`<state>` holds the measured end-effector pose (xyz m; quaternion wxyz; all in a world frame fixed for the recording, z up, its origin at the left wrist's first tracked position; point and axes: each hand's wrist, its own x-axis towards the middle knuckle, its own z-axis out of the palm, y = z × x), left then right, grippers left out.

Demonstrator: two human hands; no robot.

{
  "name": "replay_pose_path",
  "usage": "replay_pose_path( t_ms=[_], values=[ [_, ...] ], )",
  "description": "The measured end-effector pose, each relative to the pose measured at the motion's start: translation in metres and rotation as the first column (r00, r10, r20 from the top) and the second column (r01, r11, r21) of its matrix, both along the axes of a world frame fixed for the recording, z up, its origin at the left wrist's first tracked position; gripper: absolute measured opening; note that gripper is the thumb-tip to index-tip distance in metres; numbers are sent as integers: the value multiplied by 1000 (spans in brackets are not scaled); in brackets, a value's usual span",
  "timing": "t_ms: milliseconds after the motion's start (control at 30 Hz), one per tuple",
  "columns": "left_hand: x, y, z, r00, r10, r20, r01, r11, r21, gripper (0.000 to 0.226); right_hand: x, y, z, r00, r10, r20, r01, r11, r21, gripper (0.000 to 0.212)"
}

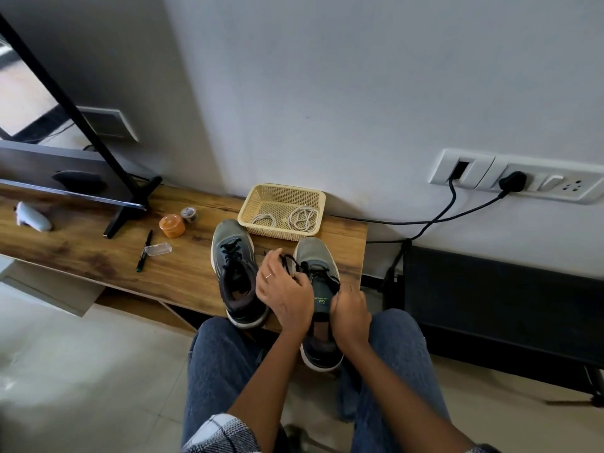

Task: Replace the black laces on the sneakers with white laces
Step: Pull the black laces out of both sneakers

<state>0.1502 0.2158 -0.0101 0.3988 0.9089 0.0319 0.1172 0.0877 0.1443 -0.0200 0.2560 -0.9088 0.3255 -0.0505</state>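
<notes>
Two grey-green sneakers with black laces stand on the wooden shelf (98, 253), toes toward the wall. The left sneaker (237, 273) stands untouched, its laces in place. The right sneaker (318, 266) hangs over the shelf's front edge, above my knees. My left hand (282, 289) pinches this shoe's black lace (289, 260) beside the eyelets. My right hand (349, 313) grips the right sneaker at its tongue and collar. Two white laces (302, 219) lie coiled in a cream plastic basket (253, 199) against the wall behind the shoes.
An orange jar (172, 226), a small tape roll (189, 214), a pen (144, 251) and a clear little box (158, 249) lie left of the shoes. A TV stand foot (127, 210) stands further left. Black cables (425, 223) run from wall sockets at the right.
</notes>
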Motion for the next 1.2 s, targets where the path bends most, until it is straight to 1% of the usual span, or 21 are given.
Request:
replay_pose_path(
  t_ms=[33,67,100,167,200,267,367,433,500,567,633,733,867,933,1000,1067,1133,1200],
  values=[
    [-1,2,-4,994,-101,49,95,988,118,54,0,1,0,1000,10,-1,-10,1000,-3,18],
    [-2,4,-9,974,-211,79,190,958,215,53,0,2,1,1000,22,-1,-22,1000,-3,19],
    [0,4,-15,947,-309,88,271,916,297,48,0,2,1,1000,29,-1,-29,1000,-2,19],
    [3,3,-23,896,-440,62,370,815,445,37,0,3,2,999,33,-4,-33,999,0,21],
    [4,2,-26,881,-471,38,390,770,505,32,0,3,3,999,33,-12,-33,999,0,21],
    [7,1,-26,885,-466,12,376,728,573,29,0,3,5,999,39,-37,-39,999,-8,22],
    [10,0,-22,900,-436,-6,345,705,620,20,0,4,6,997,53,-53,-54,998,-18,22],
    [13,-2,-21,911,-413,0,330,728,602,12,-1,5,7,998,53,-45,-54,999,-8,21],
    [13,-4,-20,926,-377,1,323,795,513,10,-2,5,9,997,59,-41,-59,998,4,21],
    [9,-4,-19,945,-326,-7,309,891,333,5,-2,5,10,996,74,-44,-74,997,12,21],
    [5,-1,-18,958,-286,-7,283,945,162,3,-2,5,11,995,83,-46,-83,997,11,21],
    [2,-1,-12,981,-195,-17,195,981,-13,8,-2,5,11,995,81,-51,-80,997,20,23],
    [-2,-5,-7,997,-63,-55,51,980,-194,10,-2,6,12,996,67,-65,-67,998,13,22],
    [-3,-6,-5,997,30,-75,-52,949,-309,7,-2,6,12,995,66,-75,-65,998,14,22],
    [-2,-7,-6,986,117,-122,-158,889,-430,5,-2,6,13,995,62,-79,-62,998,6,22],
    [0,-9,-6,973,197,-121,-232,819,-525,4,-1,6,12,995,55,-88,-56,998,-10,22],
    [6,-11,-6,934,335,-124,-335,704,-626,10,-1,6,10,996,34,-79,-36,999,-18,21],
    [16,-9,-1,874,444,-199,-442,555,-704,13,-3,5,8,999,-6,-37,5,1000,-16,18]
  ],
)
